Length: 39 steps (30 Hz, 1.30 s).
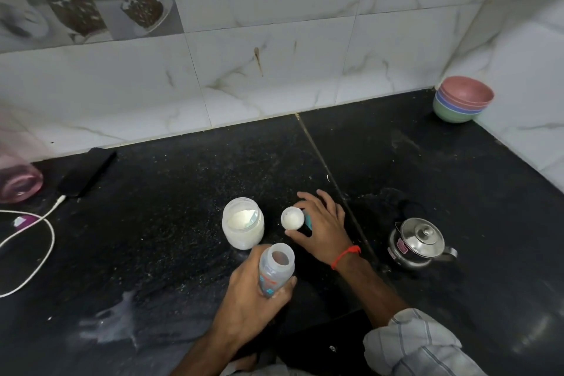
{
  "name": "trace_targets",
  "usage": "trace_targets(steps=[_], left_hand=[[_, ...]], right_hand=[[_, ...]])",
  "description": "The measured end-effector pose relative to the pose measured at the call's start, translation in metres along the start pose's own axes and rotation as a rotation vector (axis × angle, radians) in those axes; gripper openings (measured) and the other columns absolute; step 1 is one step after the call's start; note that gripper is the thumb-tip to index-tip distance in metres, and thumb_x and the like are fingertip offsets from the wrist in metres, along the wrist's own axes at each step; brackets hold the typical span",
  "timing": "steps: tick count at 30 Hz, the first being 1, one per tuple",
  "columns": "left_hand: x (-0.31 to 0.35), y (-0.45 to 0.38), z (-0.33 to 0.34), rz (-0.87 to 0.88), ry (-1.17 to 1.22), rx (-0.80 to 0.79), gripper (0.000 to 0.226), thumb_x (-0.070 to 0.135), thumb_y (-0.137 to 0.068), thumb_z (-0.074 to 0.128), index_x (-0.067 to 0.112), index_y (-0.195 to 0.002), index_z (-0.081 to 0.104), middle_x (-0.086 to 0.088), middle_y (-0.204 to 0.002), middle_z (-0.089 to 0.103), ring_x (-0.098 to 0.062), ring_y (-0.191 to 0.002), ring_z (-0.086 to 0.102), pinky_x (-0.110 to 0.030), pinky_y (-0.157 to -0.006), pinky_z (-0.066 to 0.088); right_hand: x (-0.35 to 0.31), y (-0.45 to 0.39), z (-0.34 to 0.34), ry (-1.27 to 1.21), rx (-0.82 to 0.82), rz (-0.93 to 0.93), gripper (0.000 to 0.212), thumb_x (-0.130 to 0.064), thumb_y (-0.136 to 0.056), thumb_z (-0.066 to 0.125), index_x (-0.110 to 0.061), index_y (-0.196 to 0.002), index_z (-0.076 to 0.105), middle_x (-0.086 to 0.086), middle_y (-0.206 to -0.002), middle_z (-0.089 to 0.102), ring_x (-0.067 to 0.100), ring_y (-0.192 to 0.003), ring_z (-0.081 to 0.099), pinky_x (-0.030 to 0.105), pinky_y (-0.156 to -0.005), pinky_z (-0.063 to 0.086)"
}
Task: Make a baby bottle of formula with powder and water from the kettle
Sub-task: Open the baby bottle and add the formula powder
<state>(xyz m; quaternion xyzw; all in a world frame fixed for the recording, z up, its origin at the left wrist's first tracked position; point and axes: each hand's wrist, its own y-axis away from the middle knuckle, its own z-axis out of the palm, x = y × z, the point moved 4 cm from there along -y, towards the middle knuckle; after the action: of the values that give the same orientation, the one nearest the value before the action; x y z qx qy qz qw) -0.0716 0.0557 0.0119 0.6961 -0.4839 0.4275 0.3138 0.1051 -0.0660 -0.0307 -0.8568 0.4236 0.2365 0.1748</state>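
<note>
black counter (pixel 183 223), left hand (pixel 250 302) gripping bottle (pixel 275 272)

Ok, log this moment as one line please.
left hand holds open baby bottle | right hand holds white scoop of powder | powder jar open | kettle lidded, untouched

left hand (pixel 244 305) grips open bottle (pixel 276 272)
</note>
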Motion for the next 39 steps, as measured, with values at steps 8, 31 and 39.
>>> trace_targets(steps=[8, 31, 39], left_hand=[[0.017, -0.027, 0.015, 0.054, 0.015, -0.059, 0.046, 0.025, -0.081, 0.087, 0.040, -0.113, 0.057, 0.027, -0.108, 0.065, 0.001, -0.104, 0.066, -0.016, -0.081, 0.055], [0.056, -0.050, 0.098, 0.101, 0.011, -0.445, 0.051, 0.034, -0.088, 0.079, 0.054, -0.115, 0.040, 0.034, -0.111, 0.054, 0.013, -0.102, 0.058, -0.004, -0.075, 0.045], [0.064, -0.050, 0.107, 0.145, 0.054, -0.396, 0.049, 0.034, -0.084, 0.081, 0.056, -0.109, 0.045, 0.026, -0.112, 0.061, 0.014, -0.104, 0.061, -0.011, -0.083, 0.052]], right_hand=[[0.003, 0.039, -0.072, -0.758, 0.244, 0.106, 0.057, -0.026, -0.074, 0.091, -0.019, -0.118, 0.056, -0.005, -0.133, 0.069, 0.014, -0.122, 0.066, 0.041, -0.099, 0.057], [-0.013, 0.126, -0.149, -0.271, 0.252, -0.006, 0.044, -0.031, -0.102, 0.058, -0.030, -0.146, 0.055, 0.000, -0.149, 0.047, 0.009, -0.137, 0.046, 0.025, -0.110, 0.045], [-0.026, 0.128, -0.162, -0.070, 0.306, -0.134, 0.039, -0.019, -0.102, 0.061, -0.029, -0.139, 0.063, 0.004, -0.157, 0.041, 0.017, -0.136, 0.048, 0.029, -0.106, 0.051]])
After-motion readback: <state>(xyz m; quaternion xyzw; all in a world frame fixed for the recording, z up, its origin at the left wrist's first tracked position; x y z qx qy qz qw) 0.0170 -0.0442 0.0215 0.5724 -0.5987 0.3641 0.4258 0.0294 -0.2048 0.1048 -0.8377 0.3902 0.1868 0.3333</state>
